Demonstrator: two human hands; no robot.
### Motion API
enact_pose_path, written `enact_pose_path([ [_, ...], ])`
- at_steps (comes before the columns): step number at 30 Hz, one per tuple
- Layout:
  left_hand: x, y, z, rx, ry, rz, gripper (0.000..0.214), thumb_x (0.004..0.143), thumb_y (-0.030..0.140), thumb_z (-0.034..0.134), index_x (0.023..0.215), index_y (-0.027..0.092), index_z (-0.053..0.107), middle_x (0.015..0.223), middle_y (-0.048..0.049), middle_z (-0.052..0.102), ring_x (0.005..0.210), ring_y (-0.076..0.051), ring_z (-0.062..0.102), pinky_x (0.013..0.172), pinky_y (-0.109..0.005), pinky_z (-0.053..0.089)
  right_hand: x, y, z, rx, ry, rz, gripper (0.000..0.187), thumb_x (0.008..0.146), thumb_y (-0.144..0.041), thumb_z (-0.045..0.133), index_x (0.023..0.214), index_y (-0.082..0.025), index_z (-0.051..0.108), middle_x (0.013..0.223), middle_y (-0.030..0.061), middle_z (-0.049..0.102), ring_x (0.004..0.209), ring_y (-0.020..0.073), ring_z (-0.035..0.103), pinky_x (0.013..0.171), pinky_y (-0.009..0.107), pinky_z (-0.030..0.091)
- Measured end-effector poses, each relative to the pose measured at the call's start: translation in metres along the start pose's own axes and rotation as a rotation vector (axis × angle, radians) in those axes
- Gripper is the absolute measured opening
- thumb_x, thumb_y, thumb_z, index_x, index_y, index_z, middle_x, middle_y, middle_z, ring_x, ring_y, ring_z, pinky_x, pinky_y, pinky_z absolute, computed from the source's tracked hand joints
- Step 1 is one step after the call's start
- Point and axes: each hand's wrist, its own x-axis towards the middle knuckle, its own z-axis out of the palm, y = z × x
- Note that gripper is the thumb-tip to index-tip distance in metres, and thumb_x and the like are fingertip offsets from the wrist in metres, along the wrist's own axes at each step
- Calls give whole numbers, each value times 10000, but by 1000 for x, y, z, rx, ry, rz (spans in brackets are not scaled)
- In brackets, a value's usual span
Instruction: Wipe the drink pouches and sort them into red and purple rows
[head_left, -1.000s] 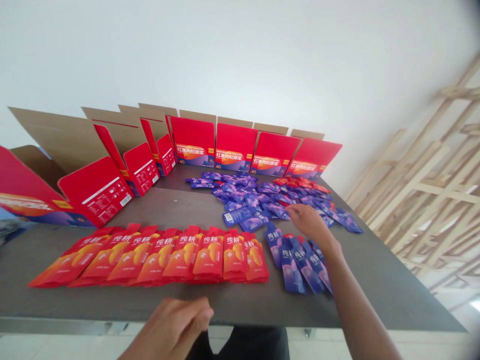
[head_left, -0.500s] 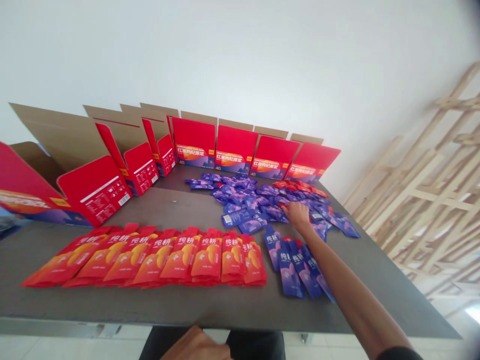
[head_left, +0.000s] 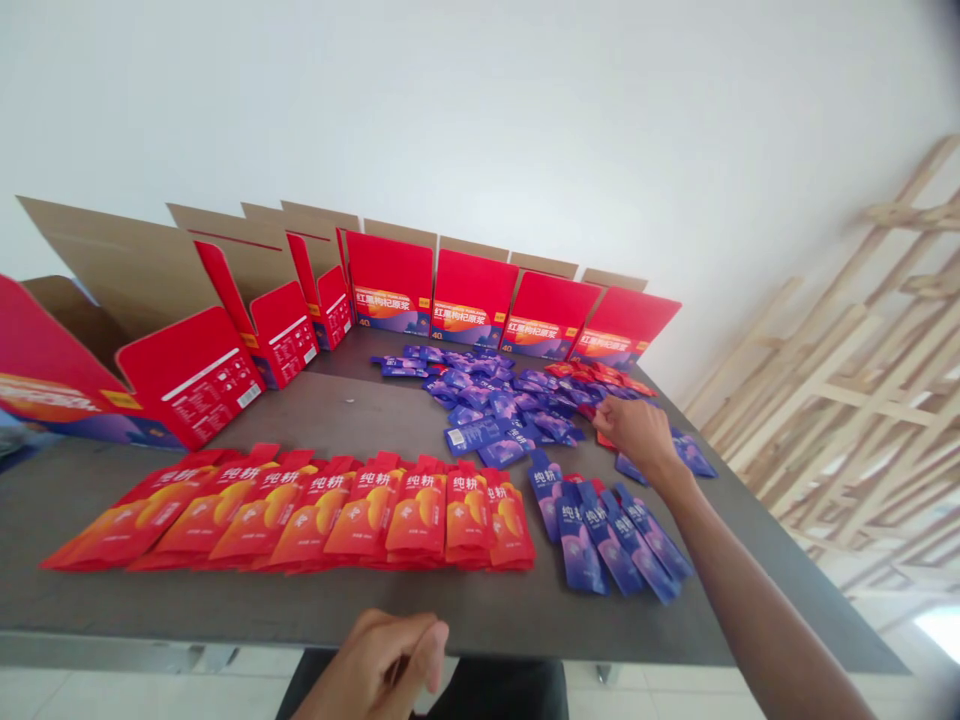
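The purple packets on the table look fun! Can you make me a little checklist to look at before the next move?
Right hand is at the edge of the loose pile: ok.
Left hand has nothing in it: cannot tell, its curled fingers hide the palm.
Purple sachet row lies neatly fanned: ok.
Red sachet row lies neatly overlapped: ok.
Loose pile is sorted by colour: not ok, red sachets lie mixed in at its far end.
Red cartons stand open along the far edge: ok.
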Motion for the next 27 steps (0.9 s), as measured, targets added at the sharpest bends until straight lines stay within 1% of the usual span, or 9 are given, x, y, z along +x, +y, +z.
enact_pose_path([
  [4,16,14,-11,-468,3,-161,634,932,822,400,938,227,619,574,36,503,411,-113,447,391,-243,299,-66,-38,-22,158,261,-106,274,1019,-282,496,842,-220,696,778,91,716,691,208,656,648,312,391],
  [7,27,22,-22,-714,27,-240,798,796,922,499,1230,253,542,791,-8,651,428,-144,555,299,-229,281,-120,-92,-33,336,456,-437,295,1028,-194,504,757,-228,615,680,13,631,644,162,585,650,312,393],
  [9,28,23,-29,-762,52,-239,841,760,948,510,1229,250,529,780,-13,668,418,-156,561,280,-230,280,-148,-131,-35,479,618,-711,270,1027,-144,543,774,-229,584,637,-25,578,592,147,512,609,328,366],
  [11,25,18,-35,-730,135,-268,777,770,949,489,1061,232,562,626,10,614,392,-158,532,290,-227,272,-165,-166,-36,545,667,-907,238,1042,-170,560,812,-227,588,656,-21,594,606,155,511,592,345,360],
  [14,14,7,-48,-595,344,-374,664,781,907,538,813,244,502,455,51,484,373,-139,470,337,-216,256,-171,-203,-37,569,619,-1110,239,1053,-158,529,841,-220,620,694,-13,641,633,152,531,597,340,378],
  [16,7,0,-65,-457,414,-406,654,783,893,545,721,249,452,413,63,433,354,-109,384,367,-222,222,-164,-215,-39,618,539,-1153,220,1073,-190,508,914,-224,656,752,-12,687,712,158,576,667,331,427],
  [20,4,-12,-119,-65,501,-439,670,779,913,485,637,262,409,331,67,356,333,-108,288,420,-269,212,-141,-222,-39,790,296,-913,248,1100,-350,494,1233,-215,653,1162,53,746,1080,204,621,986,373,471],
  [23,11,-16,-155,160,406,-456,632,763,895,500,683,268,468,327,50,421,345,-156,380,453,-292,252,-129,-224,-27,774,134,-802,322,1096,-369,503,1355,-220,626,1398,78,665,1261,231,569,1131,428,422],
  [27,24,-25,-174,280,267,-458,591,715,854,568,740,265,526,347,47,443,359,-191,436,467,-298,268,-126,-230,-8,715,-2,-833,327,1099,-380,506,1354,-244,658,1401,53,671,1334,234,542,1220,468,353],
])
